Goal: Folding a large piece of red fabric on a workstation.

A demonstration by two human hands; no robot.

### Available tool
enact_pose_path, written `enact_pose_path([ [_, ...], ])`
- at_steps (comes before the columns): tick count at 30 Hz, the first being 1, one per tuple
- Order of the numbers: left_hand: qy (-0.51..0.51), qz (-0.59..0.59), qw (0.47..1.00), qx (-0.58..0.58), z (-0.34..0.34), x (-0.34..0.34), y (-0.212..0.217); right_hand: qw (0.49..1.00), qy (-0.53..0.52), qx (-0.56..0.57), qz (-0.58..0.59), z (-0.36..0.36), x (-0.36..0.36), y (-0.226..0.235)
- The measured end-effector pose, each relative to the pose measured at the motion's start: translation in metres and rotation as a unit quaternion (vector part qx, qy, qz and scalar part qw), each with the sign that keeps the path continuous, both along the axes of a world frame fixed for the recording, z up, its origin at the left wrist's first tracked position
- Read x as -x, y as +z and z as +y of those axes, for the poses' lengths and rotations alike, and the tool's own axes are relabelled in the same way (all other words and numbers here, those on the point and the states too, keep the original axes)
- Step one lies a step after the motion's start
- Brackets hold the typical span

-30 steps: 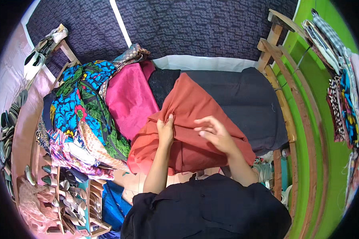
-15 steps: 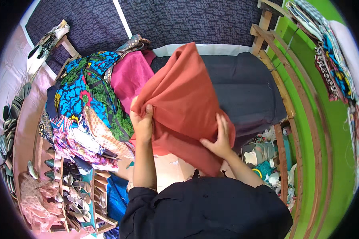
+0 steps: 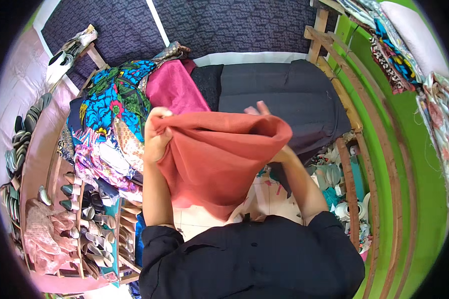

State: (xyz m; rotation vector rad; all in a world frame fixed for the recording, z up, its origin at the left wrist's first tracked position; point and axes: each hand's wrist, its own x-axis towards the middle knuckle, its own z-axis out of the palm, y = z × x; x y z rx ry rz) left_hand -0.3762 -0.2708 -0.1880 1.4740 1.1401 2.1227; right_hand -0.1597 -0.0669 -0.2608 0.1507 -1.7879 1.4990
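A rust-orange cloth [image 3: 209, 164] hangs in folds in front of me, its upper edge looping open toward the right. My left hand [image 3: 157, 137] is closed on the cloth's upper left corner, the fabric bunched in the fist. Behind the loop at the right is my right hand [image 3: 260, 107]; its fingertips stick up stretched out above the edge, slightly blurred. The cloth hides the palm and thumb, and the wrist shows again below the loop. Beyond the cloth lies a dark grey fabric [image 3: 279, 92] spread over a raised surface.
Patterned blue fabrics [image 3: 102, 104] and a magenta cloth [image 3: 177, 87] are heaped at the left. Shoes stand on a rack [image 3: 117, 239] at lower left. Wooden rails [image 3: 384, 109] run along the green wall at right, with folded cloths [image 3: 391, 55] above. A bin area [image 3: 334, 179] holds scraps.
The cloth's raised peak has come down and its top edge now loops open. My left hand has shifted left and up. My right hand has gone from the cloth's front to behind it.
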Motion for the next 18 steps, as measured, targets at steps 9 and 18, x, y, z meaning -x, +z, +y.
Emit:
enact_pose_path([
  [9, -0.008, -0.071, 0.987, 0.141, 0.048, 0.031, 0.06, 0.983, 0.02, 0.163, -0.076, -0.022, 0.001, 0.072],
  [18, -0.096, -0.089, 0.977, 0.169, 0.104, 0.07, 0.14, 0.988, -0.006, 0.145, -0.044, 0.042, 0.022, 0.178],
])
